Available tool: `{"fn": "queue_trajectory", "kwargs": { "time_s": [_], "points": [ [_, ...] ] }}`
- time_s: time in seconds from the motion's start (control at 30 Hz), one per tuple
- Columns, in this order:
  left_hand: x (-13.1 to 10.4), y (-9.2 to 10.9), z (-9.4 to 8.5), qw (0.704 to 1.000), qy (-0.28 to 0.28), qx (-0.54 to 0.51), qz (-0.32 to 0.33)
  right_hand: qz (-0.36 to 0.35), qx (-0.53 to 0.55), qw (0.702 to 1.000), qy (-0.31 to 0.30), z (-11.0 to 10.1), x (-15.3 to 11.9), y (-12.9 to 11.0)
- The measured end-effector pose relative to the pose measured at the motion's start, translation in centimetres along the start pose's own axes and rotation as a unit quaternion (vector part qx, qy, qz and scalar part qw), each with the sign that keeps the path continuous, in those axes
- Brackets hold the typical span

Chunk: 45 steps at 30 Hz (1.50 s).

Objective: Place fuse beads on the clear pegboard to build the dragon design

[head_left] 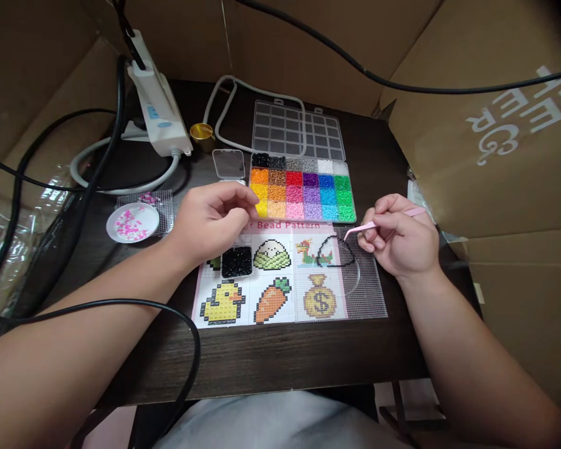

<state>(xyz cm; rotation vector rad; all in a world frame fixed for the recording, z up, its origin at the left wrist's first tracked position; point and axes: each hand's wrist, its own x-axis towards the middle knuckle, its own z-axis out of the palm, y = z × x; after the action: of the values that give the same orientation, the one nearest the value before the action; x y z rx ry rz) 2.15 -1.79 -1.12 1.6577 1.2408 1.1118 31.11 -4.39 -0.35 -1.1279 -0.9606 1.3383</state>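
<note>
My right hand (pixel 399 240) is closed around pink tweezers (pixel 378 221). Their bent tip is by a loop of black beads (pixel 324 242) on a clear pegboard (pixel 367 293). That pegboard overlaps the right part of a bead pattern sheet (pixel 273 299) printed with a duck, carrot, dragon and money bag. My left hand (pixel 215 218) hovers left of the bead box (pixel 354 199), fingers curled and thumb near the index finger. Whatever is between them, if anything, is hidden. Just below it, a small clear case (pixel 237 262) holds black beads.
Behind the bead box's coloured compartments lies its clear lid (pixel 299 128). To the left are a white dish (pixel 115 234) of pink and white beads, a power strip (pixel 161 112) and a gold cup (pixel 202 134). A black cable (pixel 194 349) crosses my left forearm; cardboard walls (pixel 449 156) surround the table.
</note>
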Motion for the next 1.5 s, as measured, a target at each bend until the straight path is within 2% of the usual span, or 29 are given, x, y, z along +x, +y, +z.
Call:
{"fn": "queue_trajectory", "kwargs": {
  "time_s": [0.63,1.27,1.5],
  "points": [
    [0.01,0.09,-0.01,1.0,0.003,0.007,-0.005,-0.003,-0.012,1.0,-0.002,0.04,-0.12,-0.05],
    [-0.01,0.15,-0.09,1.0,0.005,0.028,-0.007,-0.014,-0.015,0.999,0.032,0.71,-0.39,-0.24],
    [0.06,0.12,-0.09,1.0,0.006,0.027,-0.004,-0.02,-0.031,0.999,0.02,0.53,-0.45,-0.07]
  ]
}}
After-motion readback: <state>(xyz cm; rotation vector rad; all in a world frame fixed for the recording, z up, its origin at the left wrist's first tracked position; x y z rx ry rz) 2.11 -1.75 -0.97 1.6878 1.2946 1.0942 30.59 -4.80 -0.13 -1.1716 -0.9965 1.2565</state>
